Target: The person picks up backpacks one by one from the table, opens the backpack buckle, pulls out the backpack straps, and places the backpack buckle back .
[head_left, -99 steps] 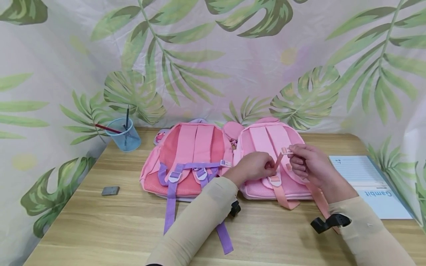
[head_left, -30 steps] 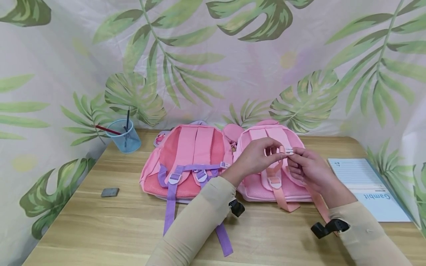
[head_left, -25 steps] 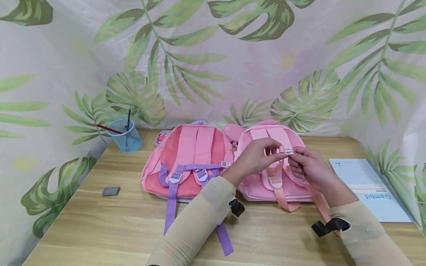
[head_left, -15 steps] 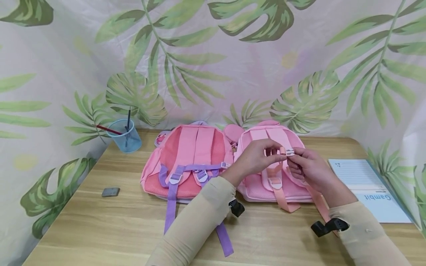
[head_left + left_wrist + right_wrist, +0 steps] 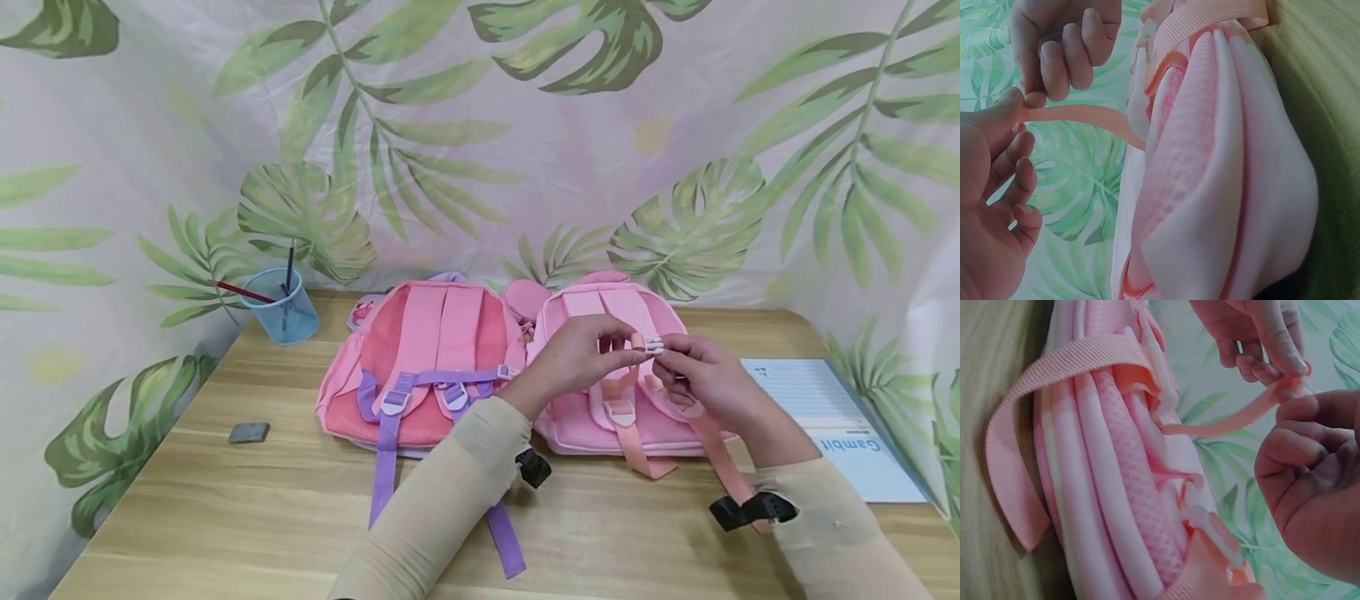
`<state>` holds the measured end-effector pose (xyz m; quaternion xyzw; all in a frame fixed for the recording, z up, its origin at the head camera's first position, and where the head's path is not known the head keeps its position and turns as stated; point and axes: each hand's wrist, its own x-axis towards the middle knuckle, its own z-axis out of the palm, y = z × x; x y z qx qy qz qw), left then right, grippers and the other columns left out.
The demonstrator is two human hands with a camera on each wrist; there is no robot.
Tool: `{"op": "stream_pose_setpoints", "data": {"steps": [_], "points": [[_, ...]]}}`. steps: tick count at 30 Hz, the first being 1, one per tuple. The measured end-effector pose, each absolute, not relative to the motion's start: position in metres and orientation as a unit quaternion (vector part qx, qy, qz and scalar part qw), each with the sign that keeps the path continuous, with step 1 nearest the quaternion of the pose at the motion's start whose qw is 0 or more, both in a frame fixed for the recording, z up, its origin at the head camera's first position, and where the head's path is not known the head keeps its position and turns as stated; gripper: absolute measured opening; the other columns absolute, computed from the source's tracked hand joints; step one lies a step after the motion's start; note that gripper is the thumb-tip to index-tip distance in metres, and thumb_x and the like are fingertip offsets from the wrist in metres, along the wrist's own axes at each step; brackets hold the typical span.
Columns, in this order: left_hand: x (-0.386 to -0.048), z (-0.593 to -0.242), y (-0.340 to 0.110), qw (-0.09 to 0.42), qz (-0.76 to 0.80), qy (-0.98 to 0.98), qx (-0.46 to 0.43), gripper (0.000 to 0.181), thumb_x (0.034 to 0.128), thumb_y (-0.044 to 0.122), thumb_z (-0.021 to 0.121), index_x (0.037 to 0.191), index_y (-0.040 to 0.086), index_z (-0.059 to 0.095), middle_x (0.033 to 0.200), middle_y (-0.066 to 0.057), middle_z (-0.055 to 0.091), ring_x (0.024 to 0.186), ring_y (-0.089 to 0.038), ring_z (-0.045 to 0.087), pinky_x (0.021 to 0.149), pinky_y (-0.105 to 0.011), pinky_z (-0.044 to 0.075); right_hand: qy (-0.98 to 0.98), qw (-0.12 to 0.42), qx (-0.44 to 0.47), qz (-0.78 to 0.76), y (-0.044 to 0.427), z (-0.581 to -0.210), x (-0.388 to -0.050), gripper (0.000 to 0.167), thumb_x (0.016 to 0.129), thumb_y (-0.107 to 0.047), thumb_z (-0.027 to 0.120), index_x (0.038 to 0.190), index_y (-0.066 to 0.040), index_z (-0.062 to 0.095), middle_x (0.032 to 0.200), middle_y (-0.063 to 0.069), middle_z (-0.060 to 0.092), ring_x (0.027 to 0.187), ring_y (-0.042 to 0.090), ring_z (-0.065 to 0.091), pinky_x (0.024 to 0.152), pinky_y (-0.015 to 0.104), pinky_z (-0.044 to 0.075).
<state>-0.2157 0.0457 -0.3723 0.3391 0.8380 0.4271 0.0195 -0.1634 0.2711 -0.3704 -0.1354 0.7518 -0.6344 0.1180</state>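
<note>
Over the right pink backpack [image 5: 577, 429], my left hand [image 5: 573, 358] pinches a peach webbing strap [image 5: 637, 341] close to a white buckle [image 5: 653, 344]. Thumb and forefinger of my right hand [image 5: 701, 371] pinch the buckle's other end, partly covering it. In the left wrist view, the strap [image 5: 1079, 113] runs from the backpack [image 5: 1191, 206] to my left fingertips. My right hand [image 5: 1310, 481] has its other fingers curled in the right wrist view, and the buckle is mostly hidden there. White strap adjusters [image 5: 621, 410] sit low on the backpack.
A second pink backpack [image 5: 422, 333] with purple straps [image 5: 384, 462] lies to the left. Further left are a blue mesh pen cup [image 5: 288, 317] holding pens and a grey eraser-like block [image 5: 249, 432]. A notebook [image 5: 862, 462] lies at the right beside my right arm.
My left hand has moved up and right along the strap to the buckle. The right hand has kept hold of the buckle, its wrist and forearm shifting slightly right in the last half second.
</note>
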Motion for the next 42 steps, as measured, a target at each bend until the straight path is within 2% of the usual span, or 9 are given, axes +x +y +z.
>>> {"op": "stream_pose_setpoints", "data": {"steps": [4, 6, 9, 15, 20, 26, 31, 37, 42], "points": [[-0.216, -0.370, 0.045, 0.025, 0.415, 0.848, 0.329, 0.017, 0.1005, 0.025, 0.080, 0.111, 0.012, 0.080, 0.087, 0.004, 0.065, 0.080, -0.006, 0.054, 0.072, -0.015, 0.043, 0.783, 0.080, -0.104, -0.608, 0.274, -0.365, -0.161, 0.029, 0.115, -0.009, 0.046, 0.133, 0.012, 0.056, 0.088, -0.005, 0.066, 0.067, 0.012, 0.054, 0.058, 0.024, 0.049], [-0.217, -0.369, 0.045, 0.029, 0.409, 0.851, 0.329, 0.016, 0.1011, 0.025, 0.079, 0.111, 0.012, 0.079, 0.087, 0.004, 0.065, 0.080, -0.005, 0.054, 0.072, -0.015, 0.043, 0.794, 0.062, -0.106, -0.595, 0.275, -0.362, -0.160, 0.039, 0.114, -0.008, 0.049, 0.144, 0.015, 0.050, 0.094, -0.007, 0.069, 0.073, 0.012, 0.061, 0.062, 0.024, 0.054], [-0.218, -0.369, 0.046, 0.033, 0.405, 0.852, 0.330, 0.016, 0.1015, 0.025, 0.078, 0.110, 0.012, 0.079, 0.086, 0.004, 0.063, 0.080, -0.006, 0.054, 0.071, -0.015, 0.042, 0.816, 0.050, -0.120, -0.563, 0.276, -0.358, -0.158, 0.045, 0.112, -0.010, 0.057, 0.149, 0.013, 0.050, 0.101, -0.009, 0.073, 0.083, 0.011, 0.069, 0.070, 0.025, 0.059], [-0.218, -0.367, 0.048, 0.026, 0.390, 0.856, 0.339, 0.020, 0.1007, 0.028, 0.079, 0.114, 0.013, 0.079, 0.086, 0.005, 0.064, 0.079, -0.003, 0.054, 0.072, -0.014, 0.043, 0.838, 0.066, -0.091, -0.533, 0.275, -0.358, -0.161, 0.048, 0.108, -0.022, 0.069, 0.146, 0.004, 0.059, 0.104, -0.005, 0.077, 0.090, 0.014, 0.071, 0.079, 0.026, 0.062], [-0.219, -0.368, 0.050, 0.042, 0.390, 0.855, 0.339, 0.028, 0.0989, 0.028, 0.081, 0.121, 0.011, 0.078, 0.089, 0.005, 0.065, 0.080, -0.003, 0.054, 0.072, -0.013, 0.043, 0.814, 0.068, -0.072, -0.572, 0.277, -0.361, -0.165, 0.037, 0.108, -0.016, 0.067, 0.138, 0.005, 0.063, 0.101, -0.010, 0.077, 0.085, 0.014, 0.070, 0.077, 0.024, 0.061], [-0.222, -0.374, 0.047, 0.084, 0.368, 0.865, 0.329, 0.040, 0.0982, 0.030, 0.082, 0.129, 0.006, 0.075, 0.091, 0.003, 0.066, 0.081, -0.005, 0.056, 0.073, -0.014, 0.046, 0.776, 0.069, -0.057, -0.624, 0.280, -0.362, -0.168, 0.016, 0.106, -0.011, 0.070, 0.120, -0.015, 0.076, 0.101, -0.009, 0.080, 0.082, 0.008, 0.071, 0.076, 0.021, 0.061], [-0.223, -0.383, 0.047, 0.110, 0.340, 0.872, 0.335, 0.033, 0.0993, 0.032, 0.081, 0.123, 0.009, 0.076, 0.089, 0.004, 0.067, 0.079, -0.005, 0.058, 0.073, -0.016, 0.047, 0.756, 0.076, -0.051, -0.648, 0.281, -0.363, -0.168, 0.018, 0.105, -0.009, 0.071, 0.113, -0.023, 0.079, 0.100, -0.010, 0.081, 0.082, 0.008, 0.072, 0.076, 0.021, 0.061], [-0.222, -0.392, 0.047, 0.119, 0.303, 0.881, 0.342, 0.018, 0.0999, 0.030, 0.080, 0.109, 0.014, 0.078, 0.088, 0.005, 0.068, 0.081, -0.006, 0.059, 0.076, -0.017, 0.047, 0.756, 0.075, -0.056, -0.648, 0.281, -0.365, -0.166, 0.018, 0.104, -0.008, 0.071, 0.113, -0.022, 0.079, 0.100, -0.010, 0.081, 0.084, 0.008, 0.073, 0.078, 0.021, 0.062], [-0.222, -0.397, 0.048, 0.109, 0.262, 0.893, 0.350, 0.015, 0.1002, 0.027, 0.079, 0.107, 0.014, 0.081, 0.092, 0.005, 0.073, 0.085, -0.006, 0.061, 0.082, -0.017, 0.049, 0.759, 0.074, -0.064, -0.644, 0.282, -0.364, -0.166, 0.018, 0.105, -0.009, 0.070, 0.113, -0.023, 0.079, 0.098, -0.010, 0.081, 0.082, 0.009, 0.073, 0.077, 0.022, 0.062]]}}
